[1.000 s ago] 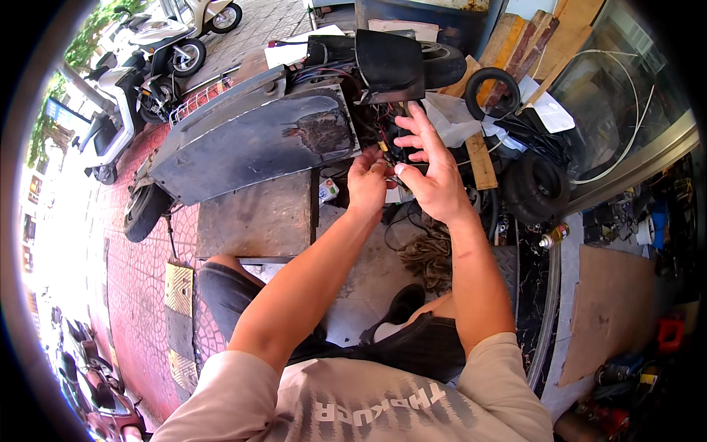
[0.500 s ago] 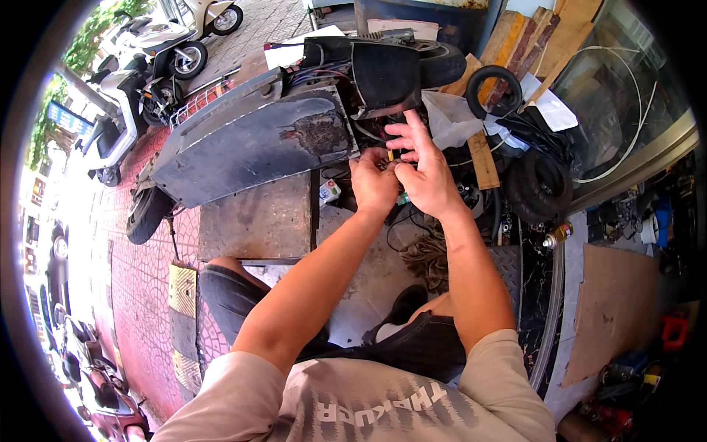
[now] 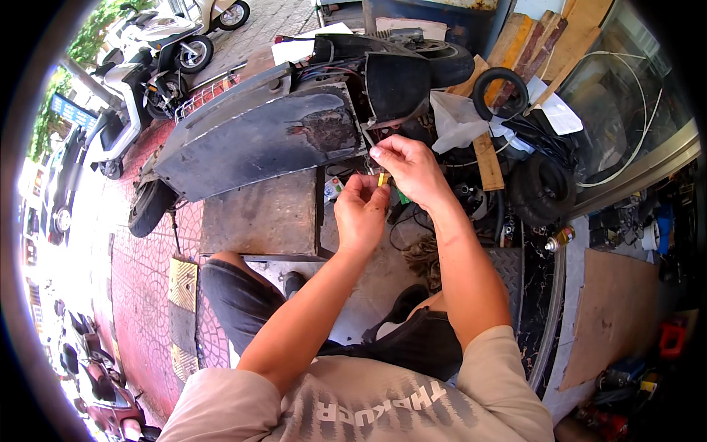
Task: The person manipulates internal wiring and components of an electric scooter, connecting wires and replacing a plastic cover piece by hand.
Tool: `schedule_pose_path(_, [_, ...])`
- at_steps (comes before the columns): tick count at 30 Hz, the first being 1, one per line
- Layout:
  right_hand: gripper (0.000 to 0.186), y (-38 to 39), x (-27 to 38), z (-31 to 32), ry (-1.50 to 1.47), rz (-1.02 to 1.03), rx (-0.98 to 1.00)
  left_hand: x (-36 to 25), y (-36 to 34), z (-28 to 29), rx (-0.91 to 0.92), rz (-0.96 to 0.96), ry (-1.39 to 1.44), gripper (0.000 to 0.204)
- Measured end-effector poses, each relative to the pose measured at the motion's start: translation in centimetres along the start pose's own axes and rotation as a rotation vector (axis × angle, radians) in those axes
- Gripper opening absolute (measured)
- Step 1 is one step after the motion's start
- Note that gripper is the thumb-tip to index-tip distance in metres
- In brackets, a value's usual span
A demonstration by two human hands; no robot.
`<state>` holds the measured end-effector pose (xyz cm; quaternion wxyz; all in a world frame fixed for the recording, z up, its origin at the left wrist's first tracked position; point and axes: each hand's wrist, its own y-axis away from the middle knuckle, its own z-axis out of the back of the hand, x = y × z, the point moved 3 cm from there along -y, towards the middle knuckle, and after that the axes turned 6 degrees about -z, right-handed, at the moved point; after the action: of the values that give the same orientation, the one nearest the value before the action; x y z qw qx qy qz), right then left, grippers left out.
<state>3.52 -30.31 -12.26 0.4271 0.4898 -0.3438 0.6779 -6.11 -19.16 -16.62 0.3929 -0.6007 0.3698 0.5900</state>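
Observation:
My left hand [image 3: 361, 210] and my right hand [image 3: 406, 168] meet in front of a stripped dark scooter [image 3: 265, 136] lying on its side. Between their fingertips is a small yellow and green wire connector [image 3: 383, 180], pinched by both hands. Loose wires hang from the scooter's open body just behind the hands. The scooter's worn black side panel spreads to the left of my hands, its black seat part [image 3: 398, 85] above them.
A metal plate [image 3: 258, 217] lies under the scooter. Small tyres [image 3: 501, 92] and wooden boards [image 3: 530, 44] are piled at the right, beside a glass case [image 3: 626, 110]. White scooters [image 3: 147, 66] stand parked at the upper left. My knees are bent below.
My right hand has closed from spread fingers to a pinch and dropped toward the left hand. Both hands now meet on the connector, slightly lower than before.

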Motion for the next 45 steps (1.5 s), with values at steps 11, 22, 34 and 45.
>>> schedule_pose_path(11, [0.019, -0.5, 1.8, -2.0, -0.573, -0.238, -0.017, -3.5, 1.8, -0.6, 0.079, 0.049, 0.31, 0.039])
schedule_pose_path(22, [0.006, -0.8, 2.2, -3.2, -0.932, -0.382, -0.124, -5.4, 1.9, -0.2, 0.098, -0.207, -0.148, 0.075])
schedule_pose_path(34, [0.014, -2.8, 1.9, -0.6, -0.804, -0.203, -0.07, -2.6, 4.9, 0.8, 0.059, -0.057, 0.003, 0.048])
schedule_pose_path(45, [0.028, 1.5, 2.1, 5.3, -0.891, -0.12, 0.109, 3.5, 2.6, 0.2, -0.015, 0.132, 0.311, 0.023])
